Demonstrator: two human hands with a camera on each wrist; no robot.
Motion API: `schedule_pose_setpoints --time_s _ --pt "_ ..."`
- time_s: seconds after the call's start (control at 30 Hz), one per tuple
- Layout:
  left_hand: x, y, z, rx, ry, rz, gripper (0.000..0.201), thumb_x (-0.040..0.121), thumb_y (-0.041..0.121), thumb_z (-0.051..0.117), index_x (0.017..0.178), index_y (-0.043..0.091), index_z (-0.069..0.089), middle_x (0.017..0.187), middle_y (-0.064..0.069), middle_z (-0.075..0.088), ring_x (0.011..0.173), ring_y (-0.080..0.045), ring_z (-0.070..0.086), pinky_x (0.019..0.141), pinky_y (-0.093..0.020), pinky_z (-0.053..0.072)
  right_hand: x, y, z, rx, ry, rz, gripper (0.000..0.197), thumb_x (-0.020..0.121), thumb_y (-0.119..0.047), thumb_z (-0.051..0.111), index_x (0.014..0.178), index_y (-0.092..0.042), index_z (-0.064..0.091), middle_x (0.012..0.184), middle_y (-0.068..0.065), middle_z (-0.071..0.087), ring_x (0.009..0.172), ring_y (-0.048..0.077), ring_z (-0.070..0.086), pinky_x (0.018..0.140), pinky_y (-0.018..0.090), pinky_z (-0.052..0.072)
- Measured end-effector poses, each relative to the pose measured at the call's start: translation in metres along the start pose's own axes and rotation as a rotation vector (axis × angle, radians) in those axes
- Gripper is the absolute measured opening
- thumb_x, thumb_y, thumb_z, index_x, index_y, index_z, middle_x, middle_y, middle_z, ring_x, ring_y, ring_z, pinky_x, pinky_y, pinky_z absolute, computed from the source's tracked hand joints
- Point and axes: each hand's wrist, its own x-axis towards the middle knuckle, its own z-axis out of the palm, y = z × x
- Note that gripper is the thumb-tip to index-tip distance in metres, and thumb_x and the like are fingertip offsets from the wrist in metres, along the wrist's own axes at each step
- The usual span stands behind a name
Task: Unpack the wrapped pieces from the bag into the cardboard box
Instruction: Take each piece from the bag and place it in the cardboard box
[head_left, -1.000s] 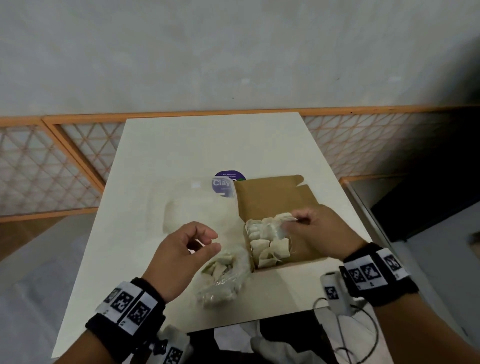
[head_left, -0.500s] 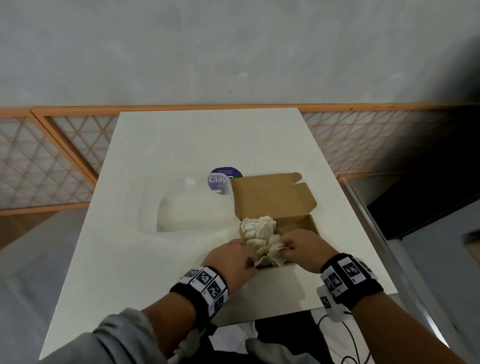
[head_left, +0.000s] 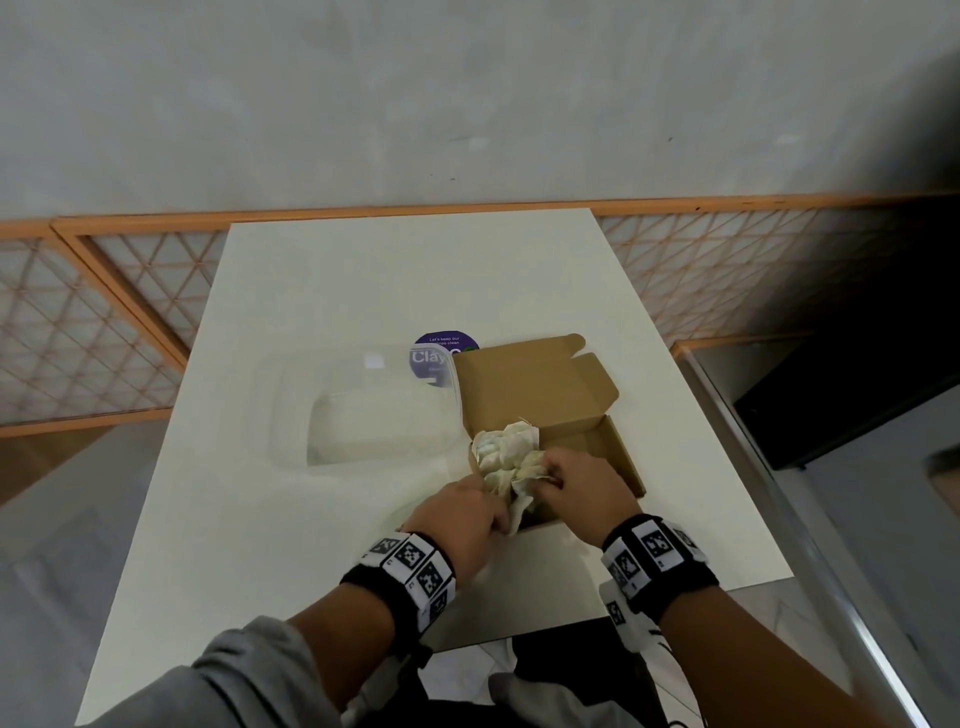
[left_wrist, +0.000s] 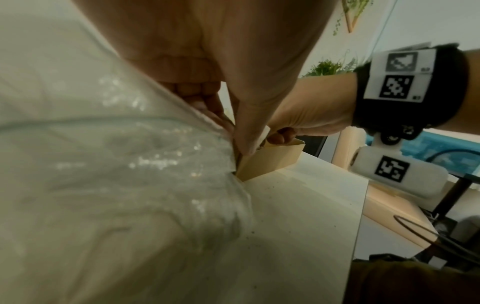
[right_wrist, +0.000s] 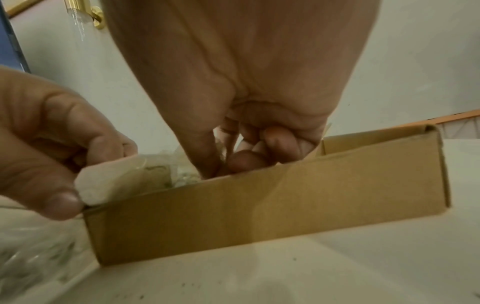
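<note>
The brown cardboard box (head_left: 623, 457) stands open on the white table, its lid flap raised at the back. A pile of cream wrapped pieces (head_left: 506, 447) fills its left half. My left hand (head_left: 501, 514) is at the box's near left corner and pinches one wrapped piece (right_wrist: 109, 181) between thumb and fingers. My right hand (head_left: 548, 475) reaches over the near wall, its fingers curled on a crumpled wrapped piece inside. The clear plastic bag (left_wrist: 116, 164) lies under my left wrist, almost hidden in the head view.
A clear plastic container (head_left: 363, 415) sits just left of the box, with a round purple sticker (head_left: 441, 353) behind it. The table's near edge (head_left: 519, 634) is close to my wrists. An orange lattice fence (head_left: 104, 322) runs behind the table.
My left hand came from above the bag to the box's near left corner and took hold of a piece. The right hand lowered its piece from over the box to the near side.
</note>
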Motion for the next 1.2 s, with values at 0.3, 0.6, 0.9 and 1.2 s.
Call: schedule_pose_setpoints --time_s 0.3,0.6,0.9,1.2 --pt "0.006 0.0 0.003 -0.095 0.093 -0.115 0.023 0.091 0.048 0.064 0.09 0.025 0.061 0.096 0.004 0.055 0.085 -0.018 0.057 0.079 -0.032 0.051 -0.003 0.012 -0.002 0.097 -0.022 0.169 0.075 0.068 -0.052 0.08 0.125 -0.022 0.042 0.087 -0.005 0.07 0.081 0.014 0.069 0.071 0.032 0.054" --pt "0.013 0.002 -0.003 -0.075 0.066 -0.136 0.024 0.098 0.041 0.057 0.096 0.02 0.07 0.097 -0.001 0.07 0.089 -0.02 0.064 0.076 -0.03 0.049 0.008 -0.006 0.005 -0.037 -0.135 0.127 0.018 0.086 -0.032 0.071 0.099 -0.021 0.064 0.1 0.001 0.07 0.093 0.022 0.066 0.08 0.036 0.055" --pt "0.012 0.004 -0.011 -0.155 0.157 -0.182 0.03 0.101 0.046 0.051 0.085 0.022 0.058 0.085 0.002 0.067 0.081 -0.021 0.062 0.075 -0.034 0.053 -0.006 -0.007 -0.005 -0.037 -0.054 0.145 0.042 0.079 -0.057 0.073 0.109 -0.029 0.059 0.094 -0.009 0.069 0.088 0.017 0.068 0.078 0.037 0.057" --pt "-0.046 -0.041 -0.055 -0.271 0.246 -0.18 0.014 0.094 0.041 0.068 0.086 0.03 0.07 0.088 0.012 0.067 0.076 -0.002 0.061 0.073 -0.02 0.046 -0.043 -0.036 -0.041 0.081 0.094 -0.052 0.017 0.094 -0.041 0.069 0.108 -0.033 0.065 0.095 -0.015 0.068 0.092 0.003 0.064 0.08 0.028 0.051"
